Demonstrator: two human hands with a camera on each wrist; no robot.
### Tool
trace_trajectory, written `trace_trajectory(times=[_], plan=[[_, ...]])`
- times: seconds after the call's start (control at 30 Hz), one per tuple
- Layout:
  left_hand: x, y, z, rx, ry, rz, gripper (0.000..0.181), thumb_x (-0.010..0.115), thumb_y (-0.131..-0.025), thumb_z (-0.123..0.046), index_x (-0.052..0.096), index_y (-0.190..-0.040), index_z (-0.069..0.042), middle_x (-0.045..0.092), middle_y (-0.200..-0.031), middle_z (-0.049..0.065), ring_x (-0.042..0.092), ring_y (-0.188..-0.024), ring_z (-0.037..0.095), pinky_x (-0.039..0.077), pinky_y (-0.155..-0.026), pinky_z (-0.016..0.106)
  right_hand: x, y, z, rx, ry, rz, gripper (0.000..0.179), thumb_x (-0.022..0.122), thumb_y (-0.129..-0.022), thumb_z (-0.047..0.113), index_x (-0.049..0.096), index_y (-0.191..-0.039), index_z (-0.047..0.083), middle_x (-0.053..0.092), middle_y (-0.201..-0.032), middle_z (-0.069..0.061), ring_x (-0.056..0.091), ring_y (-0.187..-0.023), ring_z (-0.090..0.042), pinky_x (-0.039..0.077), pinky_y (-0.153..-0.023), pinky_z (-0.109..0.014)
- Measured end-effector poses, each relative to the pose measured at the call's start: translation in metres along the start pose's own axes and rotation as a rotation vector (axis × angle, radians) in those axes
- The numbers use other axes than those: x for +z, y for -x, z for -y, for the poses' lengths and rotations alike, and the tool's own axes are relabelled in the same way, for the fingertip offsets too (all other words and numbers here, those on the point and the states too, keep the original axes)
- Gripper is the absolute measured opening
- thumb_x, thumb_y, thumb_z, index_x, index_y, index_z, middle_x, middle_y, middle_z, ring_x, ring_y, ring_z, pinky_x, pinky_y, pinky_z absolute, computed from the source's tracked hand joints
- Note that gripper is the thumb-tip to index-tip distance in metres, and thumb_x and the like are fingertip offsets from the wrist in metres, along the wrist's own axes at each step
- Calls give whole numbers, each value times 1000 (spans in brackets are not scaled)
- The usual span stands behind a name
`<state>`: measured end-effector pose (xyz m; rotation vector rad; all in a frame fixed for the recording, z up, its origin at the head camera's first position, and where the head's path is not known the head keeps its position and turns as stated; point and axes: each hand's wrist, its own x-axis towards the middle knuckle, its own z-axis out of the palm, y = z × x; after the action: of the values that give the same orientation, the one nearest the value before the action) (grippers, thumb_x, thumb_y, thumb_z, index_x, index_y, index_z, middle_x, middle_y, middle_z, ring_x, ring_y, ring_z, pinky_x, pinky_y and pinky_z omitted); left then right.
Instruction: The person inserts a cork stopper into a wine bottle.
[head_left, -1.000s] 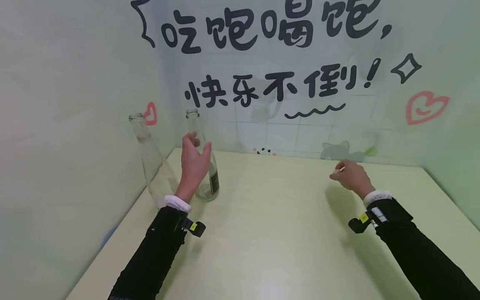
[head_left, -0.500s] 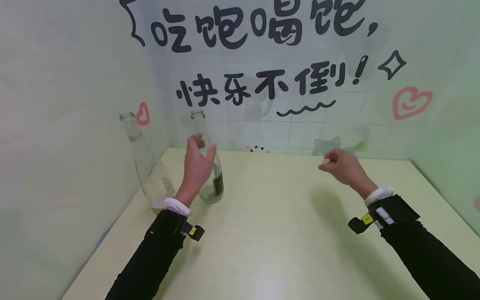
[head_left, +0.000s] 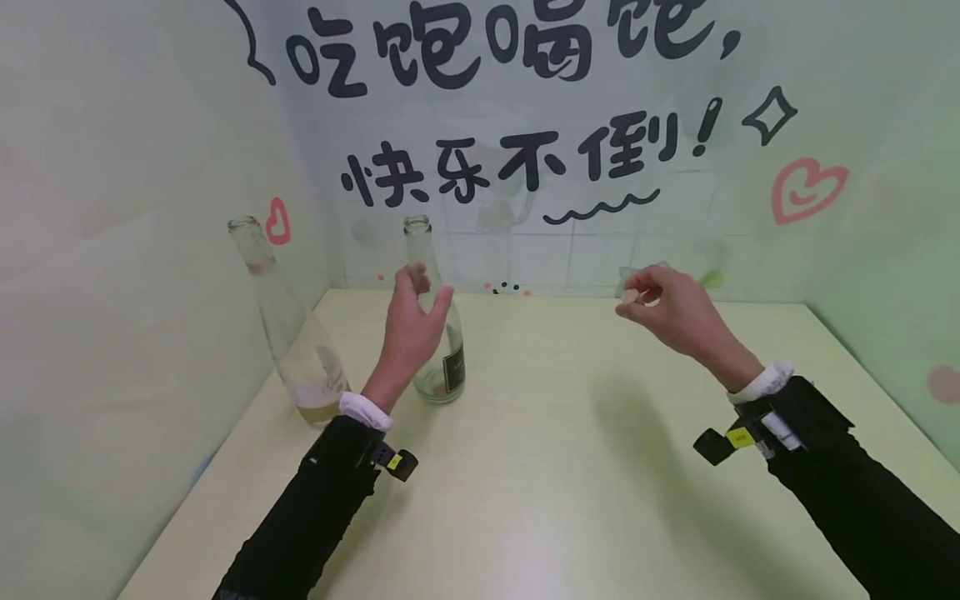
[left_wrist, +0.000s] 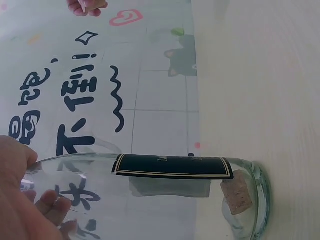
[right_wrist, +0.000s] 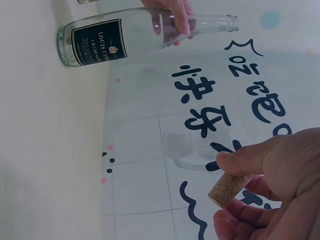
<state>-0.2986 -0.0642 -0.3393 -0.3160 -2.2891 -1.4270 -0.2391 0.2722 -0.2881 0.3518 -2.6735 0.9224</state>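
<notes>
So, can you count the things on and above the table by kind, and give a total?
Glass bottles: 2, one held by the left hand, one beside the wall.
Corks: 2, one pinched in the right hand, one inside the held bottle.
Total: 4 things.

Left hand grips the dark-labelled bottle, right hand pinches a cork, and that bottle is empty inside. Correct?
Not quite. The left hand does grip the labelled bottle and the right hand pinches a cork, but the left wrist view shows a second cork lying in the bottle's base.
</notes>
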Motion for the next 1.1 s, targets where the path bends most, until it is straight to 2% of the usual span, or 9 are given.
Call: trace_trajectory(times=[0.17, 0.3, 0.5, 0.6, 0.93, 1.1], plan=[[11, 7, -8, 14, 15, 51, 59, 54, -95, -40, 35, -139, -7, 50, -127, 9, 46, -122, 21, 39, -99, 41, -1, 0, 8, -20, -13, -42, 29, 67, -89, 21, 65, -108, 0, 62, -114, -12, 56, -94, -25, 47, -73, -40], [19, 13, -14, 19, 30, 94, 60, 53, -95, -42, 35, -140, -8, 50, -127, 8, 46, -121, 20, 40, -98, 43, -2, 2, 10, -37, -24, -76, 32, 68, -88, 22, 66, -111, 1, 61, -115, -11, 56, -95, -24, 48, -76, -40], [28, 20, -21, 38, 56, 146, 60, 54, -95, -39, 33, -141, -6, 50, -128, 9, 46, -122, 23, 38, -100, 44, -6, 5, 10, -71, -45, -74, 34, 69, -88, 24, 66, -112, 1, 61, -115, -10, 55, -96, -23, 47, -81, -40], [31, 24, -24, 52, 65, 163, 60, 54, -95, -39, 33, -141, -6, 50, -127, 9, 47, -121, 24, 37, -102, 40, -8, 8, 11, -88, -60, -70, 34, 70, -87, 24, 66, -112, 1, 61, -117, -10, 55, -97, -23, 47, -81, -40], [44, 46, -45, 115, 110, 208, 56, 56, -95, -38, 37, -137, -6, 50, -124, 7, 48, -119, 21, 38, -101, 34, -17, 24, 20, -163, -73, -57, 34, 71, -86, 26, 65, -111, 4, 62, -116, -7, 55, -96, -19, 45, -77, -23], [48, 59, -55, 117, 124, 230, 57, 56, -95, -38, 37, -138, -6, 50, -126, 7, 48, -120, 21, 38, -101, 35, -19, 32, 25, -190, -80, -73, 30, 71, -86, 23, 66, -108, 4, 63, -111, -4, 55, -95, -16, 45, -76, -23]])
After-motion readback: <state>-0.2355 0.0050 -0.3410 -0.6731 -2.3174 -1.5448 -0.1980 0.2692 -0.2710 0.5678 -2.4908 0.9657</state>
